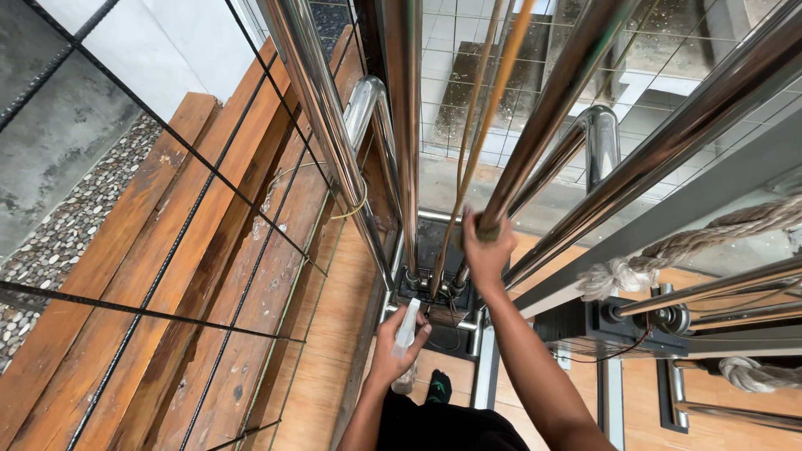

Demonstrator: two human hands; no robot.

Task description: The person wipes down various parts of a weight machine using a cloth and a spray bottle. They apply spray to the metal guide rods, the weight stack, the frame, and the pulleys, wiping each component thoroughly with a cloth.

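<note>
Looking steeply down from a height through polished steel rails (576,75) fanning out from 6 o'clock toward 12 and 2 o'clock, mirroring a pale tiled floor (468,50) far below

Running along the 9 o'clock side, reddish timber planks (167,276) crossed by a dark rebar grid (180,242), bordering a pebble strip (67,225) and grey concrete (50,125) at 10 o'clock

Hanging at 3 o'clock, a thick frayed rope (693,238), trailing toward black brackets (585,326) bolted beside the lower rails

Reaching up at centre, right hand (486,246) clenching around the foot of one slanted steel tube, pressing what appears to be a cloth pad (488,231) against the metal, too hidden to name for certain

Waiting lower, at 7 o'clock of that hand and well apart from it, left hand (393,347) grasping a white spray bottle (408,324) by its neck, nozzle tilting toward 12 o'clock, hovering above the black base plate (434,250) anchoring the rail ends

Peeking out at 6 o'clock between the two forearms, a dark sock with a green mark (440,388) resting on the orange floor
</note>
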